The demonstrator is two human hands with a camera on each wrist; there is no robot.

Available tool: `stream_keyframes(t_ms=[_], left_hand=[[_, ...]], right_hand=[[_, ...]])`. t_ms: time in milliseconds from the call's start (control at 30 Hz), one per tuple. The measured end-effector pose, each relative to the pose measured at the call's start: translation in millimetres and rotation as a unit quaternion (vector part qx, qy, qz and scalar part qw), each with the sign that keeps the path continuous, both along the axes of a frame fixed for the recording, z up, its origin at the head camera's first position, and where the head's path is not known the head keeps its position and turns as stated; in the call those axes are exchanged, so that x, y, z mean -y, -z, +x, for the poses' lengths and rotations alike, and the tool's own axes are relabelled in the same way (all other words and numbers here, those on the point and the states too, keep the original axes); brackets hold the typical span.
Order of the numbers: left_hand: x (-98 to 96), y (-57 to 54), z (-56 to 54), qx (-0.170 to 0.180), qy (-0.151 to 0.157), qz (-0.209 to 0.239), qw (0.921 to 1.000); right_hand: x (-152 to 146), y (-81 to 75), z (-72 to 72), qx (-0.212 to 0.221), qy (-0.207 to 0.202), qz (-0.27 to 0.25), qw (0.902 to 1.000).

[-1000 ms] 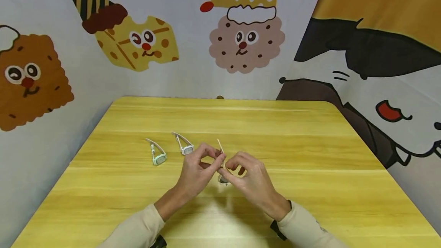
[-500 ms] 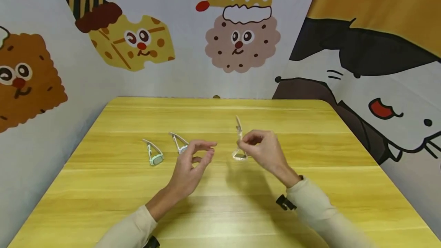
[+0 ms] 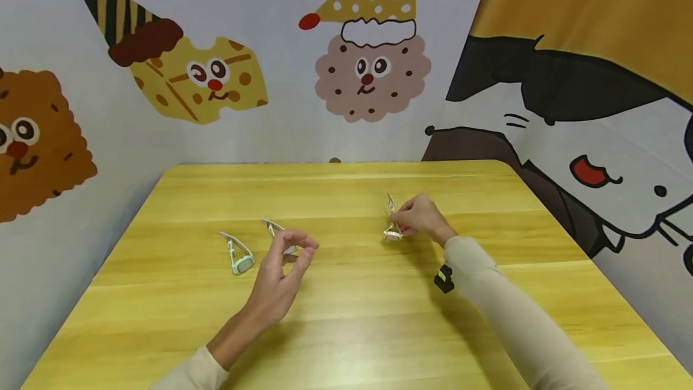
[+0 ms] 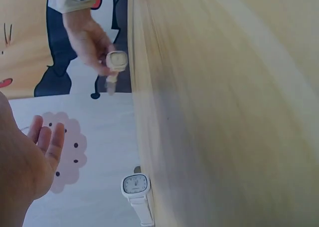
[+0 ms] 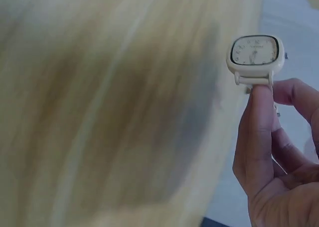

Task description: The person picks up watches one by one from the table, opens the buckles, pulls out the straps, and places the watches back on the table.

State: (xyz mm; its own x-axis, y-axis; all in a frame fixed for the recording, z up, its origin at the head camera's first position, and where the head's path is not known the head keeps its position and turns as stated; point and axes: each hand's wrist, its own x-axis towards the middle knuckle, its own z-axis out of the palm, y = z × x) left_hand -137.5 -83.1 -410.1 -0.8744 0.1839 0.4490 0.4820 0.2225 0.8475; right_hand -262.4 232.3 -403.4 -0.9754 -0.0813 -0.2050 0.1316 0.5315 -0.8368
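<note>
My right hand (image 3: pixel 425 216) pinches a cream wristwatch (image 3: pixel 393 236) by its strap, at the right of the table's middle. In the right wrist view the watch's rounded square dial (image 5: pixel 255 50) sits above the thumb and fingertips. My left hand (image 3: pixel 273 284) holds nothing, its fingers loosely bent with the thumb apart from them. Behind it stands a white wristwatch (image 3: pixel 271 229), partly hidden by the fingers; the left wrist view shows that watch's dial (image 4: pixel 135 184). Further left a pale green wristwatch (image 3: pixel 243 264) stands on the table, its strap looped up.
The wood-grain table (image 3: pixel 346 342) reaches back to a wall cloth (image 3: pixel 292 95) printed with cartoon figures. A black device with a yellow mark (image 3: pixel 445 279) is strapped at the right wrist.
Both hands were together on the cream watch; the left hand has let go and drawn back left. The right hand has carried the watch away to the right and farther over the table.
</note>
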Motion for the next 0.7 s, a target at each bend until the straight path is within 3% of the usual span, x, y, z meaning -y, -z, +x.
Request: stream_keyframes(t_ms=[200, 433, 700], left_hand=[[9.2, 2.9, 6.6, 0.011, -0.015, -0.006, 0.9998], [18.5, -0.6, 5.7, 0.013, -0.024, -0.012, 0.9996], [25.2, -5.7, 1.0, 0.014, -0.007, -0.009, 0.9998]], right_hand=[[5, 15.0, -5.4, 0.024, -0.004, 0.035, 0.9991], [14, 18.2, -8.2, 0.019, -0.011, 0.077, 0.9968], [16, 20.6, -9.7, 0.020, 0.002, 0.112, 0.9935]])
